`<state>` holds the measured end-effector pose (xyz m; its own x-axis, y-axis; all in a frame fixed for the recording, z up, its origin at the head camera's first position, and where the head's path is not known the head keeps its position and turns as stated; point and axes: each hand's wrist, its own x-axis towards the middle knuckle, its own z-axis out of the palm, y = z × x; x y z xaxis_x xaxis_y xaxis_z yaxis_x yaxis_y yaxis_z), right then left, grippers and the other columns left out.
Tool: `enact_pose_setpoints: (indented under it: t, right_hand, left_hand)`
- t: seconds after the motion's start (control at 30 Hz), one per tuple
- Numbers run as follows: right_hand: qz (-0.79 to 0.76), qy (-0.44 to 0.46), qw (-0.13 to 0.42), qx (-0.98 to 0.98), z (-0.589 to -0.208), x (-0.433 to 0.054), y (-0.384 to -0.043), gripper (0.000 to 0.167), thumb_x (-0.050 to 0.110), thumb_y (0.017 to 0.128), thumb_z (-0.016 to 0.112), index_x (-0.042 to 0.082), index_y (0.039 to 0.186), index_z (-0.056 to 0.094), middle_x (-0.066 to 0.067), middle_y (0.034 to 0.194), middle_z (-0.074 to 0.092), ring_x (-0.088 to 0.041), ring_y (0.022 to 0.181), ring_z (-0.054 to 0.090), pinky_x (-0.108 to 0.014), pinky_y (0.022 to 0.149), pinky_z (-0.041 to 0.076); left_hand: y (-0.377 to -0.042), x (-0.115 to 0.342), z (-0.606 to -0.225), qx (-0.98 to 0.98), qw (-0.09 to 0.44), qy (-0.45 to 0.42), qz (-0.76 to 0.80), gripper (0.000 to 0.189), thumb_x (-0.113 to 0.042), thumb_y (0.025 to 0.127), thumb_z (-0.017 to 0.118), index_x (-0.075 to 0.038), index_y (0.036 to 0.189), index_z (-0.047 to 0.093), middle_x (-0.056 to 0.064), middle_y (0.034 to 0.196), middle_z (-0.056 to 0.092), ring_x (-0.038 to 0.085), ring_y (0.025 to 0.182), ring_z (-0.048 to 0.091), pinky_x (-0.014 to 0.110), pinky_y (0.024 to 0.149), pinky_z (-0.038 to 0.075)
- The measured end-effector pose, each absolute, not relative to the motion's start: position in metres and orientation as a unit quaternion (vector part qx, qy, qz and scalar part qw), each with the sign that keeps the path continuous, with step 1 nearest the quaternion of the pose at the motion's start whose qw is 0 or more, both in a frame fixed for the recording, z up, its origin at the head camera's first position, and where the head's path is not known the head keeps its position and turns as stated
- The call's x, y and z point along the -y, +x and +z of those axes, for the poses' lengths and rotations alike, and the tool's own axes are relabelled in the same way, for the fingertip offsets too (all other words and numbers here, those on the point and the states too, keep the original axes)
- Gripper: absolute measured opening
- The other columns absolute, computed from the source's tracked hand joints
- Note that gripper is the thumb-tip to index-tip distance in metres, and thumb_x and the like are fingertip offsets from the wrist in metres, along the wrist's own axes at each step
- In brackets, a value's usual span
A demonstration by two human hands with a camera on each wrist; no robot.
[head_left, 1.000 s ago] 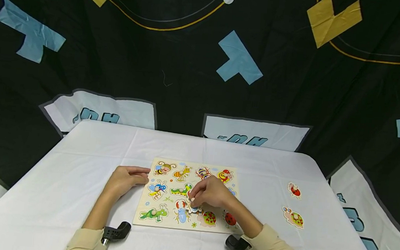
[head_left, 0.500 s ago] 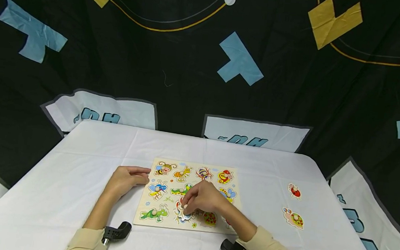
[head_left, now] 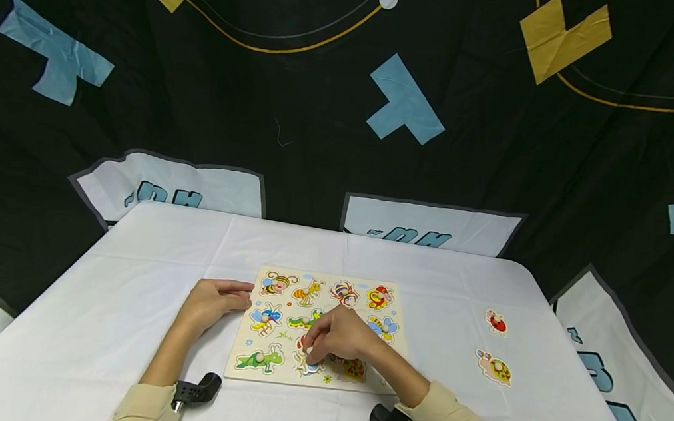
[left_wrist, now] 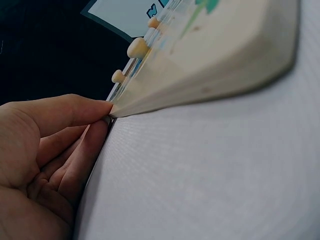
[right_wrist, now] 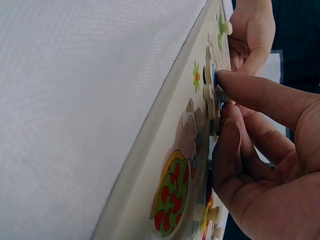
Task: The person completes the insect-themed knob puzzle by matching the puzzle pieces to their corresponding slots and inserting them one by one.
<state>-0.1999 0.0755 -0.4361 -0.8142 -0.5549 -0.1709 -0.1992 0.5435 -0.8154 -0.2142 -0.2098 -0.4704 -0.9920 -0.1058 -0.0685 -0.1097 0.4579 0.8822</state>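
A wooden insect peg puzzle board [head_left: 279, 339] lies on the white table. My right hand [head_left: 343, 335] is over its lower middle, pinching the small knob of a puzzle piece [right_wrist: 208, 95] between thumb and fingers. In the right wrist view the piece shows wooden edges and some blue; it is against the board over the blue-and-red beetle spot, and whether it is seated I cannot tell. My left hand [head_left: 208, 306] touches the board's left edge with thumb and index fingertips, which stand apart in the head view.
Two loose pieces lie on the table right of the board: a red ladybug piece [head_left: 496, 322] and a snail-like spotted piece [head_left: 494, 368]. Several knobbed pieces sit in the board, such as the green grasshopper [head_left: 260, 359]. A dark curtain [head_left: 296, 127] hangs behind the table.
My right hand has moved left and slightly down with the puzzle piece, from beside the beetle spot onto it, then nearly stopped. My left hand has stayed at the board's edge.
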Motion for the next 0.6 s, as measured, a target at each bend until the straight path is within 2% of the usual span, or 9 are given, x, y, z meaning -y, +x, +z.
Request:
enact_pose_setpoints:
  t: [0.37,0.6]
  right_hand:
    - [-0.421,-0.211,0.21,-0.857,-0.4363,-0.0741,-0.1992,0.013,0.002,0.069,0.086,0.011,0.076,0.08,0.005,0.063,0.07,-0.007,0.057,0.057,-0.022,0.054,0.042]
    - [-0.424,-0.21,0.214,-0.854,-0.4348,-0.0733,-0.1985,0.012,0.002,0.069,0.085,0.01,0.076,0.079,0.004,0.063,0.07,-0.008,0.057,0.058,-0.021,0.054,0.043]
  left_hand:
    - [-0.2117,0.2094,-0.4673,-0.859,-0.004,-0.06,0.509,0.037,-0.021,0.083,0.082,-0.009,0.118,0.077,0.003,0.101,0.079,0.008,0.096,0.064,0.027,0.088,0.045]
    - [-0.2117,0.2093,-0.4678,-0.856,-0.003,-0.06,0.514,0.038,-0.021,0.083,0.082,-0.009,0.118,0.076,0.004,0.103,0.079,0.007,0.096,0.065,0.025,0.088,0.046]
